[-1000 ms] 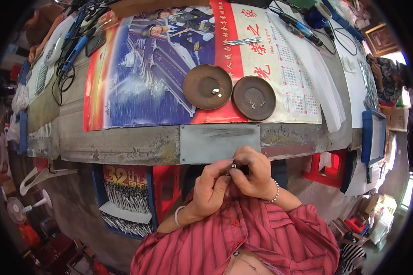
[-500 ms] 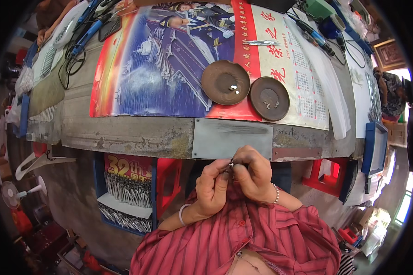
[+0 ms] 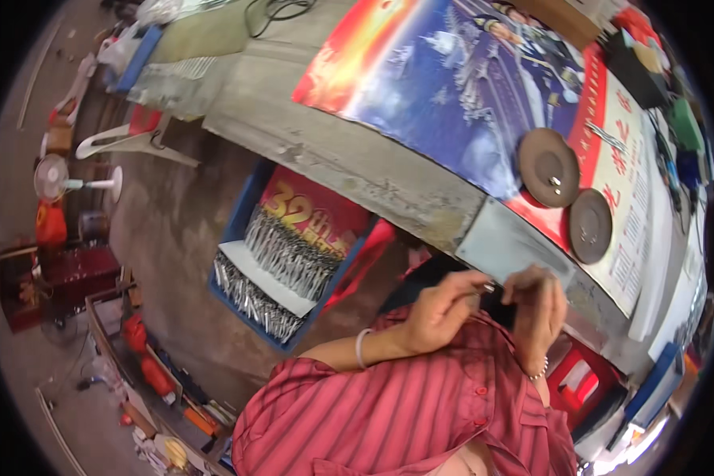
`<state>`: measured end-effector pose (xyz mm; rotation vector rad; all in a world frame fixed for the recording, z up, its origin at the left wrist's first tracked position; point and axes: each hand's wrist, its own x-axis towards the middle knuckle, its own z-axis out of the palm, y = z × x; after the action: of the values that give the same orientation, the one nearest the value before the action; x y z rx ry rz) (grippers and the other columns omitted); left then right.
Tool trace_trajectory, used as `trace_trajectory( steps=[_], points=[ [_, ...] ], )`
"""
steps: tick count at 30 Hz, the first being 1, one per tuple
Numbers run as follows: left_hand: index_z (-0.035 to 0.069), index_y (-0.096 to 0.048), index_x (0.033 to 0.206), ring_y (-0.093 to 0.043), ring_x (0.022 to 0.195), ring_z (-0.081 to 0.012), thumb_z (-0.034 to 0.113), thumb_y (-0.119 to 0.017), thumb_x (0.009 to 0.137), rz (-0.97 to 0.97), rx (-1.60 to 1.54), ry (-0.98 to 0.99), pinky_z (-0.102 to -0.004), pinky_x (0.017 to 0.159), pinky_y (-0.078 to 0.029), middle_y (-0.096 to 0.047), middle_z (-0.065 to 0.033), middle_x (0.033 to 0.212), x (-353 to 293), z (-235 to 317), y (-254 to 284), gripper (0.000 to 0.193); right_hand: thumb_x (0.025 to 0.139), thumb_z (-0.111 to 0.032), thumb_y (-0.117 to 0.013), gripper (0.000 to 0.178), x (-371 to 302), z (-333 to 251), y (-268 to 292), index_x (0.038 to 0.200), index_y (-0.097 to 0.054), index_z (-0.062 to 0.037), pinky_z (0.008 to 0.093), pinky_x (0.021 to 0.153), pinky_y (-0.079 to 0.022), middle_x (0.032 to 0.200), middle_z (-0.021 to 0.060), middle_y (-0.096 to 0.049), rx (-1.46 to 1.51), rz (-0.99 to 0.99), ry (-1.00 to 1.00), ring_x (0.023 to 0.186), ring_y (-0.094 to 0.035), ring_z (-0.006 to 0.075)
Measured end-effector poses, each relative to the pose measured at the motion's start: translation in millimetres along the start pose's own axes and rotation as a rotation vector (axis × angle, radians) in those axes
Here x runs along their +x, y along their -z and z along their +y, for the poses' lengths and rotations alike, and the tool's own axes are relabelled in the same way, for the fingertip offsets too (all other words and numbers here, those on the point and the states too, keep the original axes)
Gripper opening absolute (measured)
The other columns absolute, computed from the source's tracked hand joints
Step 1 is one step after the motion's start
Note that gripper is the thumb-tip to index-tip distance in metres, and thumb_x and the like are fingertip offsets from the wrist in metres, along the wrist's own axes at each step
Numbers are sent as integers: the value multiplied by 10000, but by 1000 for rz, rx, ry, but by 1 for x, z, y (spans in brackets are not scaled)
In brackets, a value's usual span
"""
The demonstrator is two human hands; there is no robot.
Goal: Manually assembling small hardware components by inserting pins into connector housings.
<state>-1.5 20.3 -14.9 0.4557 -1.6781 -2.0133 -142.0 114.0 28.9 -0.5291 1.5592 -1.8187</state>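
Observation:
My left hand (image 3: 446, 311) is closed in a pinch on a small shiny metal piece (image 3: 489, 287), too small to name more exactly. A short gap to the right of it is my right hand (image 3: 536, 311), its fingers loosely bent, slightly blurred and with nothing visible in them. Both hands are in front of the grey metal plate (image 3: 504, 238) at the table's edge. Beyond it stand two brown dishes: the larger dish (image 3: 541, 155) has a few small shiny bits in it, and the smaller dish (image 3: 592, 214) holds some tiny pieces.
A blue tray (image 3: 246, 198) with rows of thin silvery metal parts (image 3: 289, 250) stands left below the table edge. A colourful poster (image 3: 420, 87) covers much of the table (image 3: 293, 135). A bundle of metal strips (image 3: 605, 136) lies on it. A red stool (image 3: 575, 381) is at right.
The view has swung left, so the table now looks tilted. My hands, together on the small piece before, have come apart; the piece remains in my left fingers.

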Motion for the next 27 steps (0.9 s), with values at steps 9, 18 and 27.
trace_trajectory(
  steps=[9, 18, 27],
  points=[
    [-20, -597, 994, -593, 833, -307, 23, -541, 877, 662, 1115, 171, -367, 739, -478, -586, -157, 905, -71, 4, 230, 136, 944, -153, -490, 186, 4, 5, -6, 935, -539, 26, 343, 725, -460, 884, 159, -552, -606, -358, 264, 772, -558, 302],
    [3, -648, 1011, -619, 865, -251, 18, -582, 837, 528, 1276, 135, -328, 794, -484, -633, -131, 943, -61, 26, 251, 187, 945, -261, -521, 274, 4, -17, 19, 965, -552, 11, 381, 695, -475, 941, 172, -556, -756, -408, 316, 812, -576, 339],
    [-4, -637, 1011, -609, 806, -246, -44, -570, 843, -214, 833, -258, -306, 723, -479, -612, -126, 921, 155, 103, 44, 185, 898, -87, -554, 99, -29, -6, 101, 900, -571, 11, 346, 633, -473, 852, 155, -571, -753, 182, 319, 711, -571, 291]
  ],
)
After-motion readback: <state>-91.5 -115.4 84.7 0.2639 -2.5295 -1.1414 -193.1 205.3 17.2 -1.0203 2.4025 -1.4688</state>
